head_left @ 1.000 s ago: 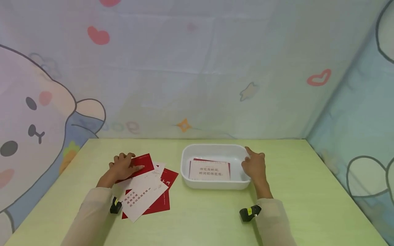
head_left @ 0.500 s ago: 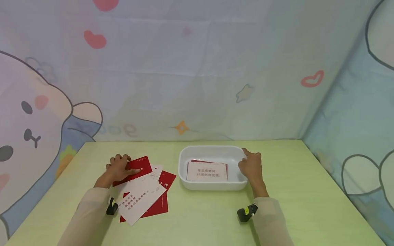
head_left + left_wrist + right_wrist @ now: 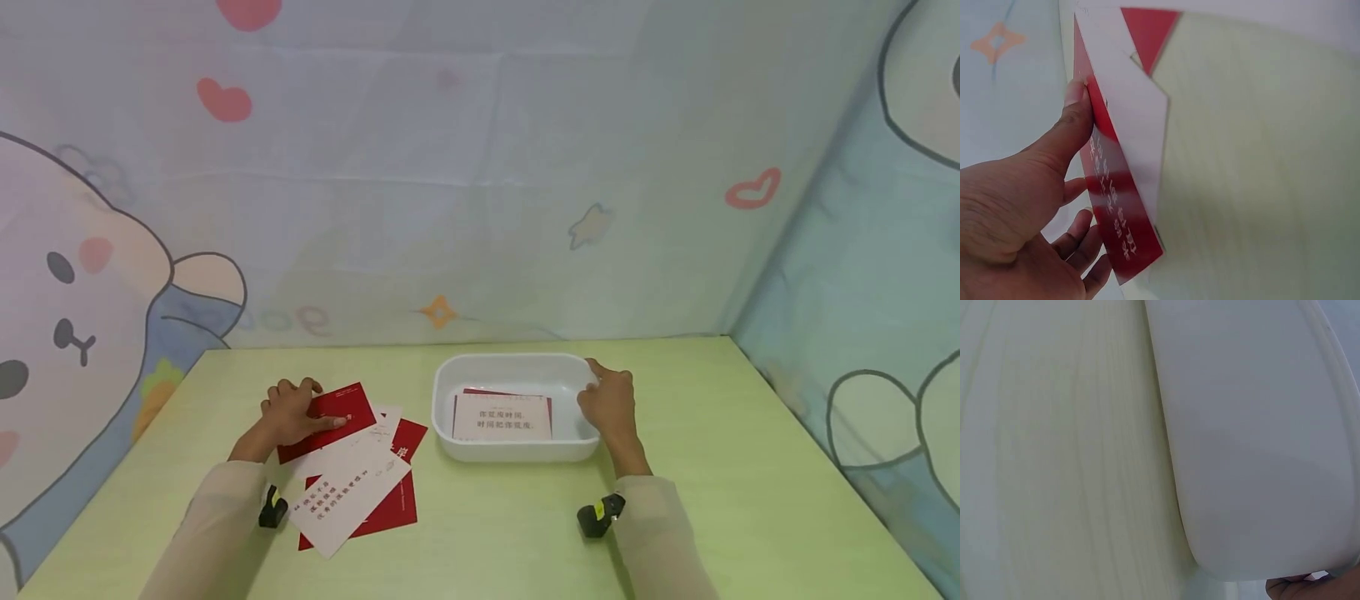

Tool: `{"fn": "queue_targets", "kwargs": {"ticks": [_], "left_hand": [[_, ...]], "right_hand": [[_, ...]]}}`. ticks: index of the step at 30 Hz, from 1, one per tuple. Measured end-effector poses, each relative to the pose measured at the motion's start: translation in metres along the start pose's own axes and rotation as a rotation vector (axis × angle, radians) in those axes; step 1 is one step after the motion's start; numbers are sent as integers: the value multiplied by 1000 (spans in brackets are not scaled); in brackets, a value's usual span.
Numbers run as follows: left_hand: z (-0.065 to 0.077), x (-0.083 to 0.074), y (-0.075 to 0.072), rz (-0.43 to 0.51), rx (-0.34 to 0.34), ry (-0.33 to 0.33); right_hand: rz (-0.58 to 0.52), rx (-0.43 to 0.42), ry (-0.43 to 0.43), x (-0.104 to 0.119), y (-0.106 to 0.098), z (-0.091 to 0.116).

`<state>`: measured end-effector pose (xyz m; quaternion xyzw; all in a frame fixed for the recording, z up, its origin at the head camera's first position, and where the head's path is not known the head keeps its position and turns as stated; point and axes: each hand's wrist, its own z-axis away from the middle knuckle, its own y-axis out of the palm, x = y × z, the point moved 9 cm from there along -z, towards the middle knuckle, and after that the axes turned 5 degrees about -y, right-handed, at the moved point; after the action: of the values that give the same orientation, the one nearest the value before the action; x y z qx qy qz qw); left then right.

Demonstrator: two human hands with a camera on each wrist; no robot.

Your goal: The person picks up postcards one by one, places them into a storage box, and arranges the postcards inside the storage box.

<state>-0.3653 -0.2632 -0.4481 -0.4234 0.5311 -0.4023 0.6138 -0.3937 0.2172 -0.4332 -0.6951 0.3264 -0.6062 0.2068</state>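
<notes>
The left hand (image 3: 291, 415) pinches the red card (image 3: 351, 402) by its left edge. A white card (image 3: 337, 454) lies partly beneath it. The right hand (image 3: 609, 405) grips the right end of the white tray (image 3: 517, 452), which contains a printed card (image 3: 502, 418).

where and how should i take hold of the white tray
Probably pinch the white tray by the raised rim at its left short end, coming from above left: that stretch stands uncovered, while the right hand holds the opposite end.

One tray (image 3: 517, 452), perhaps seven cards (image 3: 351, 502)
</notes>
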Motion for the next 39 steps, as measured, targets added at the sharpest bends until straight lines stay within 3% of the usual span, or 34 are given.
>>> {"fn": "queue_targets", "kwargs": {"ticks": [13, 24, 31, 39], "left_hand": [[0, -3, -7, 19, -50, 45], [0, -7, -9, 101, -9, 132], [-4, -11, -8, 146, -24, 157], [-9, -25, -11, 184, -59, 185]], "right_hand": [[-31, -16, -10, 3, -1, 1], [-28, -2, -8, 4, -1, 3], [-34, -6, -8, -1, 0, 0], [-34, -20, -29, 5, -2, 2]]}}
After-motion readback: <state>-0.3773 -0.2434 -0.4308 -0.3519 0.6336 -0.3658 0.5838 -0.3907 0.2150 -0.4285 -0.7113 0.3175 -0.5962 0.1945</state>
